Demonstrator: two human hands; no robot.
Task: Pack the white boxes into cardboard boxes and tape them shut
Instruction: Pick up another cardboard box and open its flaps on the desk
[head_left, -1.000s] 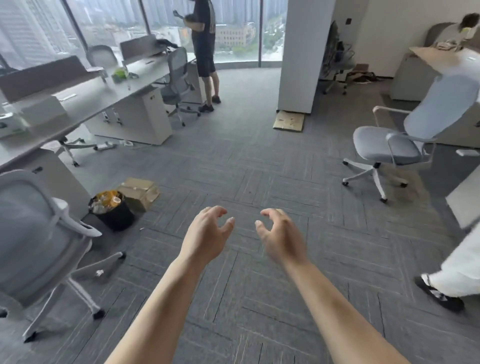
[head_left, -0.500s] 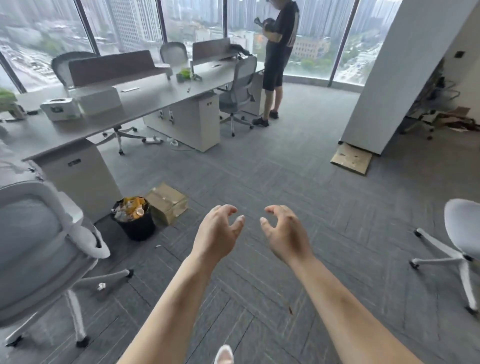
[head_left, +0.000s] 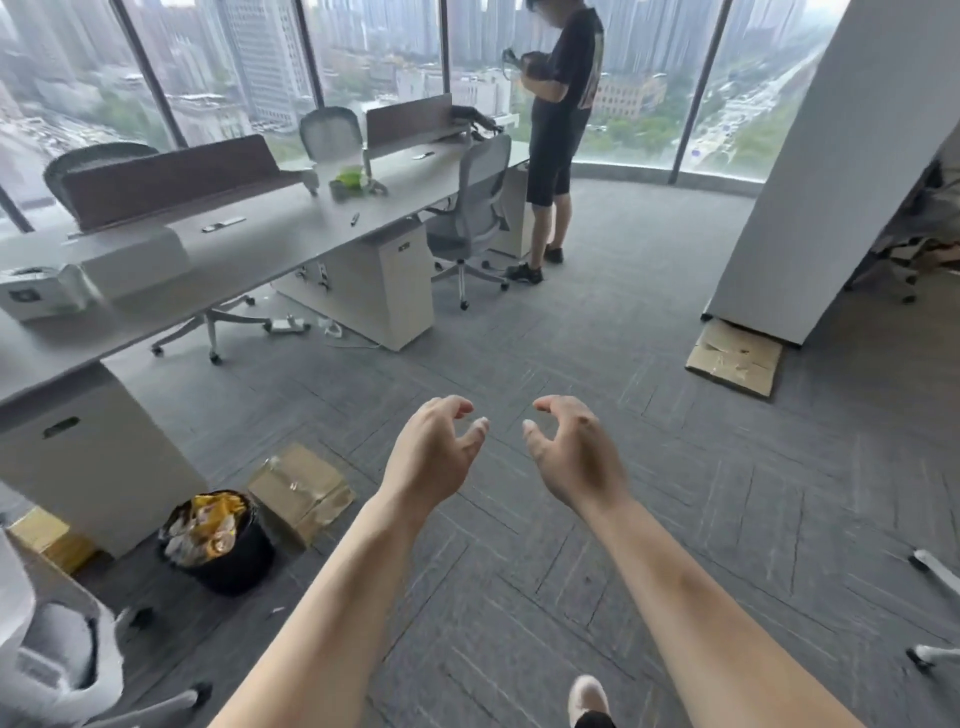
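Left hand (head_left: 434, 457) and right hand (head_left: 571, 460) are held out over grey carpet (head_left: 519, 338), fingers loosely curled, nothing grasped. A brown cardboard box (head_left: 301, 488) is seen beside a black waste bin (head_left: 221, 540) (stuffed with wrappers); blurred oblong white boxes (head_left: 135, 260) are set on the long grey desk (head_left: 291, 234).

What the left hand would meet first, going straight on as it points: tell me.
Nothing close: the left hand points over carpet; far ahead stands a person, depth unclear.
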